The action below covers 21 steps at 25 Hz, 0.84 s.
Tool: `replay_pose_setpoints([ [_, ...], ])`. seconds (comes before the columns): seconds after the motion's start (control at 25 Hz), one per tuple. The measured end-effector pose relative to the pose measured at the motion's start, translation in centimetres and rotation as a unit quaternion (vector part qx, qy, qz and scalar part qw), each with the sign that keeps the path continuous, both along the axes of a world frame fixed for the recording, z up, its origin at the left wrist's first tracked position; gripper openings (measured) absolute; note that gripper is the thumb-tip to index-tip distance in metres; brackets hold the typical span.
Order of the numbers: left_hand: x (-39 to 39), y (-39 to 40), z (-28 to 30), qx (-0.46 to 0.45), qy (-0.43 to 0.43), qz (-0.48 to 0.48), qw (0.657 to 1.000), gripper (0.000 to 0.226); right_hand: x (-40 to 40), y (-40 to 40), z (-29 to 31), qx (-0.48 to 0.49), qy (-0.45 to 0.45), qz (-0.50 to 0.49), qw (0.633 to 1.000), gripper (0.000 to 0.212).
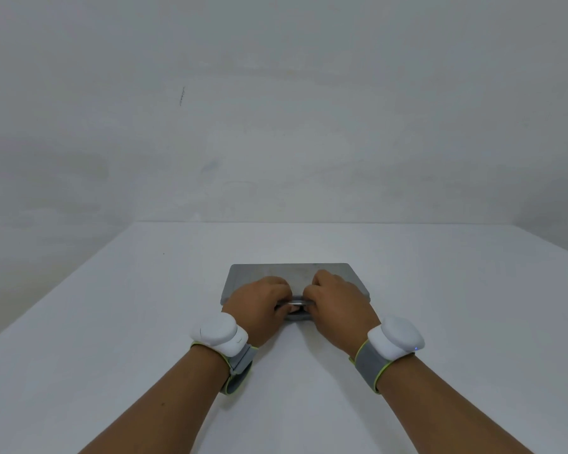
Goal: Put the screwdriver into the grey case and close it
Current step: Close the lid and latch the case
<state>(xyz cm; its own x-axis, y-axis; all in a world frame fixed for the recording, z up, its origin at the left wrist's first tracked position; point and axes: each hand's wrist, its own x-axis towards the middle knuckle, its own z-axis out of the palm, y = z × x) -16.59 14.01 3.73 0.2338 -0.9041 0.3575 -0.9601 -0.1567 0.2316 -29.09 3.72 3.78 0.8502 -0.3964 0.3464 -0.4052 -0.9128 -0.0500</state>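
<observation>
Gripping the grey case point(294, 276), left hand point(258, 301) and right hand point(336, 298) curl over its near edge.

Bench point(407, 290): showing plain white, with no pattern.
Wall point(276, 93): showing pale grey-white, carrying faint blotches and one short dark streak.
Grey case point(276, 273): showing flat mid grey on its lid, with a lighter metallic band running along the near edge.
Left wrist device point(218, 332): showing glossy white.
Left strap point(240, 368): showing grey, with yellow-green edging.
Right wrist device point(395, 337): showing glossy white, with a small blue light glowing.
Right strap point(371, 365): showing grey, with yellow-green edging.
</observation>
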Motion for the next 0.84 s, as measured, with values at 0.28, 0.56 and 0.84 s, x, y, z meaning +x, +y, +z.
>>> replay_pose_setpoints([
  [0.28, -0.2, 0.1, -1.7, 0.029, -0.024, -0.007, 0.999, 0.026, -0.2, 0.5, -1.5, -0.011, 0.017, -0.002, 1.000, 0.021],
  [0.56, -0.5, 0.7, -1.7, -0.018, 0.028, 0.009, 0.999, 0.026, -0.5, 0.4, 0.3, 0.083, 0.015, -0.003, 0.996, 0.019],
  [0.84, 0.6, 0.0, -1.2, 0.105, -0.023, 0.032, 0.994, 0.041, -0.3, -0.4, 0.5, 0.078, 0.098, -0.031, 0.992, 0.035],
])
